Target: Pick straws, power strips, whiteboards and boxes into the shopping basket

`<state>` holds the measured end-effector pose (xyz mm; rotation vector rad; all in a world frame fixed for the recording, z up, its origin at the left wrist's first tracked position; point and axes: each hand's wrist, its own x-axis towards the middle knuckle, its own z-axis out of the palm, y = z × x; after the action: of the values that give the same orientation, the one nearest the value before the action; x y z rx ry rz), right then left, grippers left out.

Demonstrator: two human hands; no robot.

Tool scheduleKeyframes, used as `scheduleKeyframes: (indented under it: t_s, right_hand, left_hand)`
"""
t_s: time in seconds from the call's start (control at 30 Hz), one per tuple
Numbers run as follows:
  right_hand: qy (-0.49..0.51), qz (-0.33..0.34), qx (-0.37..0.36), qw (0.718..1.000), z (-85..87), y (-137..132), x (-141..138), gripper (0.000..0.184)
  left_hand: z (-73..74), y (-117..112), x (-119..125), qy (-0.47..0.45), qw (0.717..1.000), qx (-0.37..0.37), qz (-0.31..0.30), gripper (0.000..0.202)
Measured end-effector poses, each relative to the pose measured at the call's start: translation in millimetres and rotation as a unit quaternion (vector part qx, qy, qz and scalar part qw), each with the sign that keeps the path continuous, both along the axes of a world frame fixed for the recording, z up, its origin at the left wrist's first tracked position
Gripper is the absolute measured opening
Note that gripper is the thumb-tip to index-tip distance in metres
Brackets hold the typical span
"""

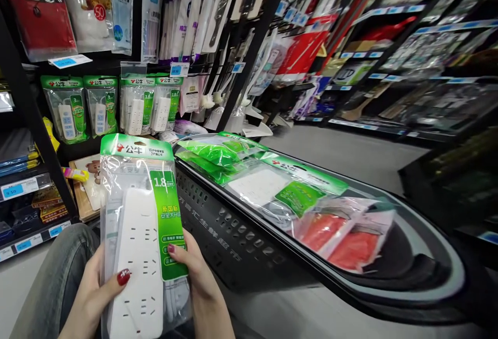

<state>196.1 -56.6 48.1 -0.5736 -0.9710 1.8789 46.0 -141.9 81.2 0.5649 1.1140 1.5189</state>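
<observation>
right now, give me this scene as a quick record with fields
left hand: on the left side of the packaged power strip, thumb in front
right hand: on its right side, thumb on the green label
label reads: 1.8
black basket: beside the hands, holding green-topped packages and red goods in clear wrap

- Top left, there's a red packet [41, 23], hanging beside a white packet [87, 17] marked 50!
- Just below, a blue-and-white price tag [69, 61] juts out.
- Down the left shelf, a label [19, 187] reads 9.50.
- Low behind, a bear-printed board [88, 186]!
- Across the aisle, red packaging [305, 51], blurred, above grey floor [330, 147].
</observation>
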Motion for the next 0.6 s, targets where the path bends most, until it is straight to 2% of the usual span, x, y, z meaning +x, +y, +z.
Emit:
scheduleKeyframes:
  t_s: [0.17,0.43,0.53,0.6]
  right_hand:
    - [0.02,-0.042,-0.058,0.997,4.1,-6,0,0.045]
    - [0.041,-0.039,-0.069,0.996,1.1,-5,-3,0.044]
    - [0.049,-0.039,-0.073,0.995,-4.5,-1,-4,0.041]
    - [0.056,-0.043,-0.085,0.994,-8.6,1,-5,0.042]
  left_hand:
    - [-0.4,-5,5,0.001,1.0,-0.022,0.005,0.065]
    - [-1.1,-4,7,-0.003,0.999,-0.024,0.021,0.066]
    - [-8.0,-5,3,-0.017,1.0,-0.004,0.011,0.065]
    - [-14.7,-6,-2,-0.068,0.997,0.021,-0.012,0.058]
